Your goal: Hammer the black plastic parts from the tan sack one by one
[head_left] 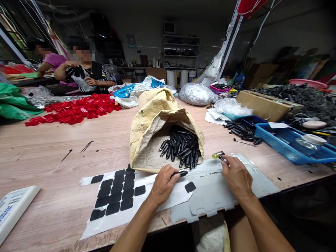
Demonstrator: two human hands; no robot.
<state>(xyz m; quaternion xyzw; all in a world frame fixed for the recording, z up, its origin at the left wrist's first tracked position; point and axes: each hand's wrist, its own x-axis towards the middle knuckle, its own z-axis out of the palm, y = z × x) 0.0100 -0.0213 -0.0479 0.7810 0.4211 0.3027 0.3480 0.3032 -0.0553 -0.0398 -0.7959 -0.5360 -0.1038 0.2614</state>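
Note:
My left hand is closed round a small black plastic part, just in front of the open mouth of a tan woven sack. The sack holds several more black parts. My right hand pinches a small tool with a yellow-green handle over a grey metal sheet. A white backing sheet under my left wrist carries several black square pads. One loose black pad lies between my hands.
A blue tray and a black parts pile sit at right, with a cardboard box behind. Red parts cover the far left, where two people sit. Plastic bags lie beyond the sack. A white box is at the near left.

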